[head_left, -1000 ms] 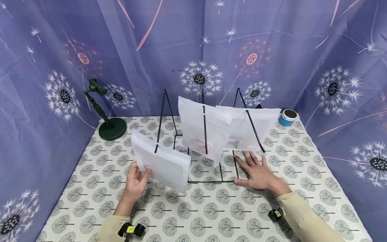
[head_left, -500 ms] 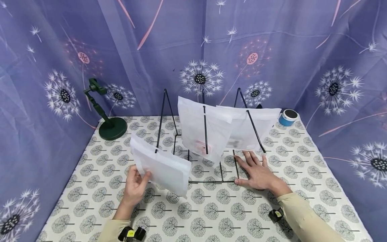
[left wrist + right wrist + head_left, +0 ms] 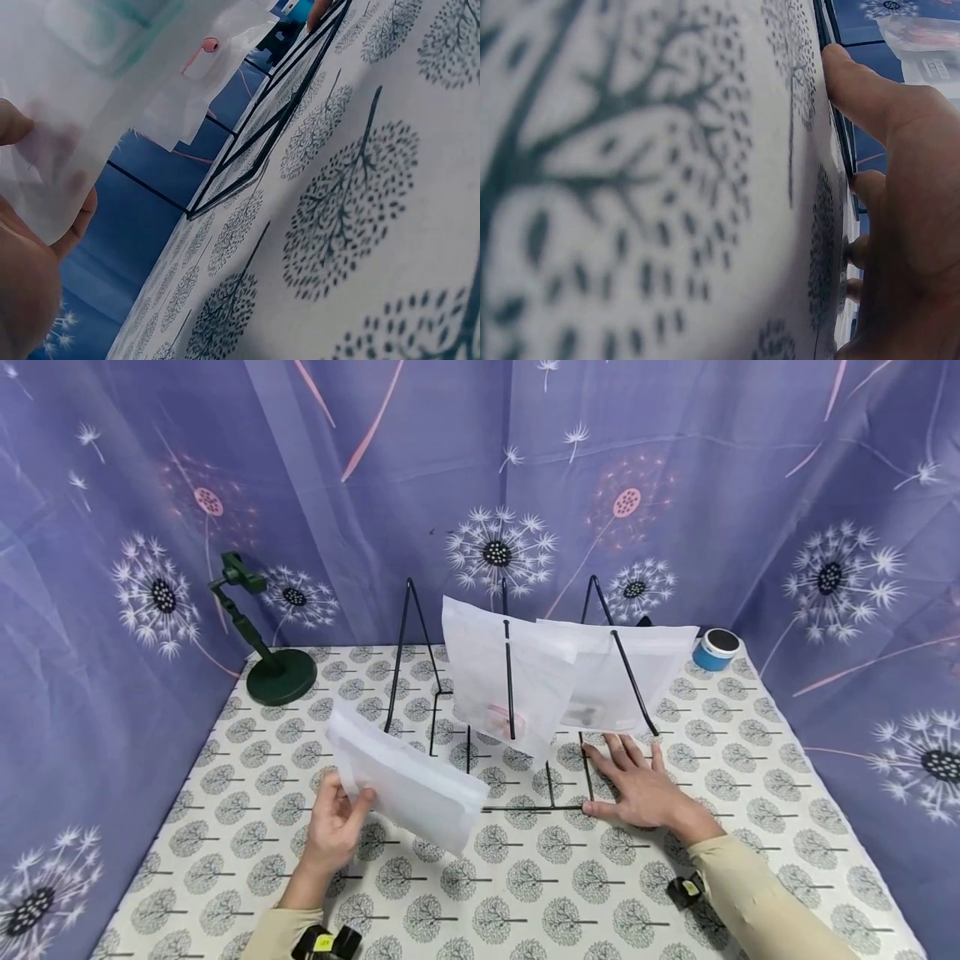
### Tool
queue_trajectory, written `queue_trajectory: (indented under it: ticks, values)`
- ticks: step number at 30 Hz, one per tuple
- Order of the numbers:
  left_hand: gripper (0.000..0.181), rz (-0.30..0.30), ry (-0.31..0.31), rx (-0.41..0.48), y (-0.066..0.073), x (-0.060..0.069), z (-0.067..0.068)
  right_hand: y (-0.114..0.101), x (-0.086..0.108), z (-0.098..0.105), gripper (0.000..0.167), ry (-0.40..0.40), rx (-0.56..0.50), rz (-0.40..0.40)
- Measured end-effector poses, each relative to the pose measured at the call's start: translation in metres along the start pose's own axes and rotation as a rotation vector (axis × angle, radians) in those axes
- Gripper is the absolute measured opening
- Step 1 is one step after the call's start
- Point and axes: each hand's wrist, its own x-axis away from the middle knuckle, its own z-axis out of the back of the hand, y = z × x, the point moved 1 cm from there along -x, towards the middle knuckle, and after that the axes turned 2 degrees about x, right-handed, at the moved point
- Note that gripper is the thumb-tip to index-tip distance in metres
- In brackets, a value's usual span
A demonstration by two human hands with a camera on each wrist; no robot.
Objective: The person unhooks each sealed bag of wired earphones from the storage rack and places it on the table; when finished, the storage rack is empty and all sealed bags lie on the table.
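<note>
Tree-print cloth (image 3: 562, 902), green stand (image 3: 279, 677), 2 bags (image 3: 476, 660) against rack (image 3: 469, 750) — left hand (image 3: 335, 827) pinching pouch (image 3: 412, 789), right hand (image 3: 639, 793) splayed

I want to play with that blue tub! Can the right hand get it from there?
Probably yes, with a forward stretch: the right hand holds nothing, and the tub stands farther back, past the right edge of the right-hand hanging bag, leaving a way around.

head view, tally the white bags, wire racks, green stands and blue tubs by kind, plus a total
White bags: 3 (held bag in the left hand, middle bag, rear bag)
Wire rack: 1
Green stand: 1
Blue tub: 1
Total: 6
</note>
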Motion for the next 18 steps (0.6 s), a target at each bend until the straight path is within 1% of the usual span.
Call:
queue_trajectory:
  ticks: [3, 6, 14, 18]
  values:
    - [0.033, 0.011, -0.005, -0.017, 0.002, 0.002, 0.0, 0.0, 0.0, 0.0, 0.095, 0.019, 0.003, 0.009]
    - [0.034, 0.015, -0.009, -0.019, 0.003, 0.004, -0.001, -0.001, 0.001, 0.0, 0.095, 0.02, 0.004, 0.007]
    - [0.032, -0.029, -0.009, -0.009, 0.004, 0.01, 0.001, -0.002, 0.0, 0.002, 0.096, -0.011, -0.001, -0.003]
    - [0.035, -0.007, 0.012, -0.027, 0.005, 0.016, 0.004, -0.002, 0.0, 0.002, 0.096, -0.004, -0.007, -0.002]
